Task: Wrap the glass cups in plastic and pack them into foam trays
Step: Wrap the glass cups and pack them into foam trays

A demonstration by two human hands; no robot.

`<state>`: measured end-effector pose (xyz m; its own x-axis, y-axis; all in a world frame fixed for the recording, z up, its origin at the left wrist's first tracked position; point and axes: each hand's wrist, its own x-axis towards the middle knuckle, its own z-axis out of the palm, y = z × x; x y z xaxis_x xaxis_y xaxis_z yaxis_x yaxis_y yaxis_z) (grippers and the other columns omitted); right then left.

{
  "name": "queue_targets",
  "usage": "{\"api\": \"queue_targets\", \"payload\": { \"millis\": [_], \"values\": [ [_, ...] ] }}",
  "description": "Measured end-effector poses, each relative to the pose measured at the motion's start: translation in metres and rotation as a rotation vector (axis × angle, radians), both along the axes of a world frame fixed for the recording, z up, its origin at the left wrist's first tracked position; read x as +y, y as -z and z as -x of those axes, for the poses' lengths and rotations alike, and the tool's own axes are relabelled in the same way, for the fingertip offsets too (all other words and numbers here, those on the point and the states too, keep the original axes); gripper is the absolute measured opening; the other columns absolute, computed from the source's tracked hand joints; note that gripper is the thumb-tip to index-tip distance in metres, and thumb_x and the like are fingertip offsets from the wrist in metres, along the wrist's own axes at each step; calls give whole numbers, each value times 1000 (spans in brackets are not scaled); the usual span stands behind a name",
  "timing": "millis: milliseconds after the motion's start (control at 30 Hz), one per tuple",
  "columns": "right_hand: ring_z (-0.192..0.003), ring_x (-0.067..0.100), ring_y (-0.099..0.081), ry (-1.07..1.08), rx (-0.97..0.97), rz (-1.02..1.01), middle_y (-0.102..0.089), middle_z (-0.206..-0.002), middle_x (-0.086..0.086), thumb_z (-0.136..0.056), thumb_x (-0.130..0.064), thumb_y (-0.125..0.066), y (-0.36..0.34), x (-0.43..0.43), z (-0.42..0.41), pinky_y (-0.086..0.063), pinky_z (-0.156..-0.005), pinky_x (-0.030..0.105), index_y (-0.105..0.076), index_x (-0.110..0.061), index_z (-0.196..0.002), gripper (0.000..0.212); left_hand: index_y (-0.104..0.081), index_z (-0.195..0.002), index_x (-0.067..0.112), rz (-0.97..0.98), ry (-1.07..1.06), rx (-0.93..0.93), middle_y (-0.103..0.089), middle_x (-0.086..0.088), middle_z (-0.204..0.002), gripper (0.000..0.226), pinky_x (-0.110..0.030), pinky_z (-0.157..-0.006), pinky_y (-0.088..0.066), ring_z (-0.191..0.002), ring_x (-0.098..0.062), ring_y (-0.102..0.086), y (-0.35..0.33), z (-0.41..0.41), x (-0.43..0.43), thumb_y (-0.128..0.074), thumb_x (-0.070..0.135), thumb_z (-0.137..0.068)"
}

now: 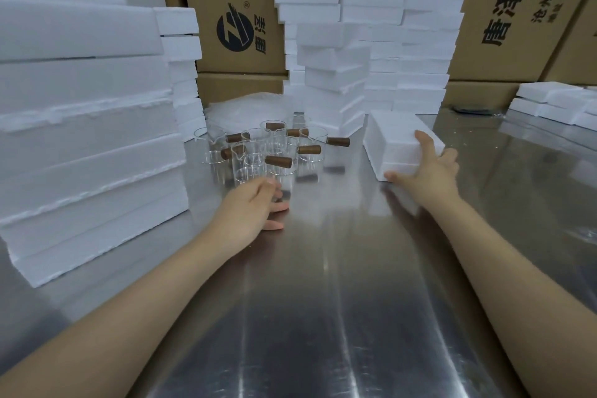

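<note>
On the steel table two bare arms reach forward from the lower edge of the frame. The right hand, at the centre right, grasps a white foam tray by its near end. The thumb lies at the lower front corner and the fingers are spread over the top edge. The tray lies flat on the table, just in front of the tall foam stacks in the upper centre.

The left hand is a little left of the centre, resting low on the table with its fingers bent. It is touching or almost touching the nearest of the glass cups. The picture is blurred there, so I cannot tell if it really holds a cup.

The cups stand upright in a tight group at the centre, each with a short brown wooden handle pointing sideways. Behind them lies a pile of clear plastic.

A big stack of wide foam slabs fills the left side of the frame. Some more foam pieces lie at the right edge. Cardboard boxes with printed signs stand along the back.
</note>
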<state>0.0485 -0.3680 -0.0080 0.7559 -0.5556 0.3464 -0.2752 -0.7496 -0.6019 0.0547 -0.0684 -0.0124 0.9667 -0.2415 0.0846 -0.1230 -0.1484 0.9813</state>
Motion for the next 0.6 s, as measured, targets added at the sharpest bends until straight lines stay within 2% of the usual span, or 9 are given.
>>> {"api": "queue_targets", "payload": {
  "millis": [67, 133, 200, 267, 367, 433, 500, 600],
  "values": [
    [-119, 36, -31, 0, -41, 114, -25, -132, 14, -80, -38, -72, 6, 6, -4, -40, -88, 42, -15, -41, -146, 88, -61, -104, 15, -12, 1, -17, -62, -6, -111, 26, -23, -57, -58, -92, -6, -66, 0, 1, 0, -34, 19, -104],
    [-115, 35, -35, -9, -37, 146, -28, -129, 14, -82, -30, -70, 9, 6, -8, -40, -82, 38, -13, -39, -148, 87, -62, -94, 20, -39, 13, -50, -64, -4, -107, 29, -22, -57, -57, -93, -4, -66, 2, 2, 0, -35, 17, -103],
    [-110, 35, -35, 30, -30, 180, -29, -127, 16, -83, -24, -65, 6, 8, -9, -37, -85, 39, -12, -36, -149, 86, -62, -88, 23, -80, 28, -109, -66, -1, -102, 32, -21, -55, -56, -91, -1, -67, 5, 2, 0, -35, 15, -103],
    [-106, 35, -34, 93, -179, 279, -31, -125, 18, -83, -19, -59, -2, 14, -11, -31, -90, 43, -16, -33, -150, 81, -62, -85, 26, -151, 32, -195, -68, 3, -97, 32, -21, -54, -55, -86, 3, -68, 7, 1, 0, -39, 12, -101],
    [-111, 36, -33, 32, -430, 401, -35, -126, 20, -84, -14, -54, -36, 33, -23, -23, -93, 42, -29, -26, -147, 69, -62, -77, 28, -290, -29, -327, -71, 10, -80, 33, -23, -74, -56, -73, 2, -70, 5, -6, -1, -44, 8, -97],
    [-119, 37, -34, -26, -429, 495, -35, -133, 20, -82, -10, -52, -65, 50, -47, -24, -95, 40, -31, -21, -148, 70, -63, -75, 22, -322, -83, -350, -69, 11, -74, 30, -24, -75, -54, -66, 0, -70, 3, -12, -4, -45, 7, -94],
    [-128, 38, -30, -92, -353, 597, -28, -144, 21, -81, -5, -50, -91, 65, -79, -33, -96, 42, -27, -16, -150, 73, -64, -79, 16, -321, -108, -342, -69, 9, -73, 27, -22, -69, -52, -63, -3, -70, 3, -19, -5, -44, 5, -93],
    [-143, 38, -11, -180, -203, 698, -6, -158, 18, -87, -6, -51, -126, 74, -130, -34, -103, 48, -13, -15, -153, 77, -63, -81, 12, -228, -103, -292, -67, 3, -64, 28, -9, -56, -43, -58, -5, -70, 5, -24, -5, -41, -1, -92]
  ]
}}
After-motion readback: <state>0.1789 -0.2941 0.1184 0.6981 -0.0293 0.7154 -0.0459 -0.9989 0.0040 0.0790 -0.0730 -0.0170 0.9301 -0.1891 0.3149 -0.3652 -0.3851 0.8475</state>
